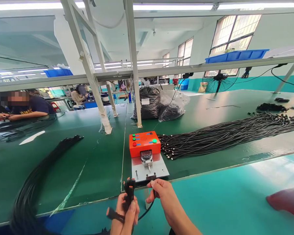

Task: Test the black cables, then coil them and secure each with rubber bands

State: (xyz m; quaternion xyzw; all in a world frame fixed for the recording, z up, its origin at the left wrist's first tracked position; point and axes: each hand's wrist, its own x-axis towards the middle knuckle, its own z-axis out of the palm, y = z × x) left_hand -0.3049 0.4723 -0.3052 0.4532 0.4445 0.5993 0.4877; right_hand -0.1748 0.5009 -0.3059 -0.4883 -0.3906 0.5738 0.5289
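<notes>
My left hand [127, 210] is closed round a bunch of black cables [129, 192] whose connector ends with orange tips point upward. One connector sticks out to the left, by my wrist. My right hand [160, 192] pinches a single black cable [148, 209] at the front edge of a metal plate [160, 168]. The end of that cable is hidden by my fingers and the small dark slot there. On the plate sits a round digital gauge [146, 155], and behind it stands an orange box [143, 143] with green and red buttons.
A long spread of black cables [210, 133] lies to the right. Another bundle [36, 173] hangs over the table's left front edge. White posts [134, 81] and plastic bags [148, 101] stand behind the box. A co-worker [36, 104] leans at the far left.
</notes>
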